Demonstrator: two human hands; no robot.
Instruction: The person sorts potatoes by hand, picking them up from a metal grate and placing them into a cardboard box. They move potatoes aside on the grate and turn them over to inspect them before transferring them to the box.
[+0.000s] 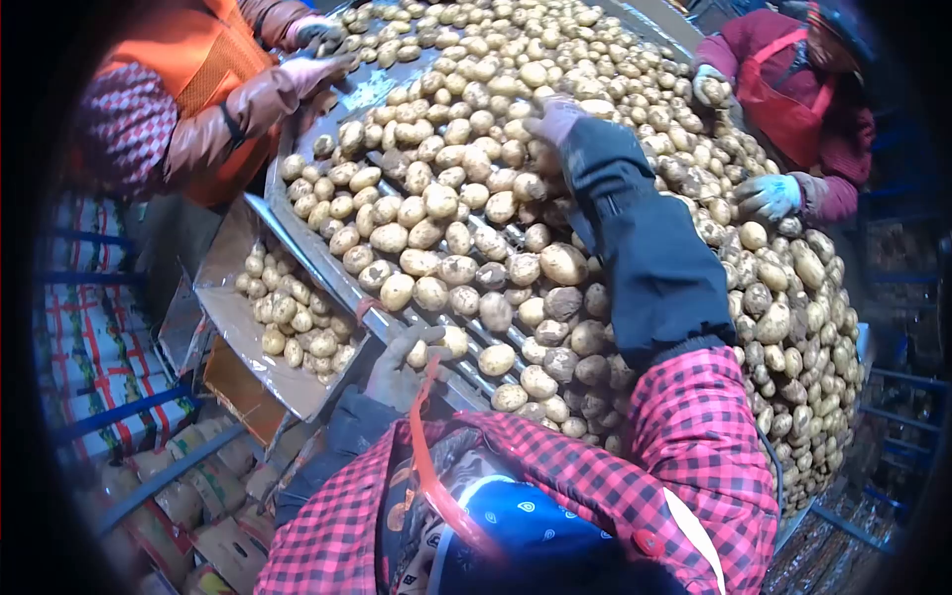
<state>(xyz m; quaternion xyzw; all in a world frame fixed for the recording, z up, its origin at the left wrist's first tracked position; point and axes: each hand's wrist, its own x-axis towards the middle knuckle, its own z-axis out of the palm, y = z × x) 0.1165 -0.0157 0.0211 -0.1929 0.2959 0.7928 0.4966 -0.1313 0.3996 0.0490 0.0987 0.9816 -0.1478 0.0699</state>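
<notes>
Potatoes lie heaped over a metal sorting table, many of them smeared with dark soil. My right hand, at the end of a dark oversleeve, reaches across to the far part of the heap. Its fingers touch the potatoes there and are smeared by motion. Down at the near left edge, my left hand wears a greyish glove and has its fingers closed around a potato. Another potato lies right beside it. Metal slats show between the potatoes near this hand.
A lined carton of potatoes stands below the table's left edge. One co-worker in an orange vest works at the far left. Another in a red apron has gloved hands on the heap at right. Printed cartons are stacked at left.
</notes>
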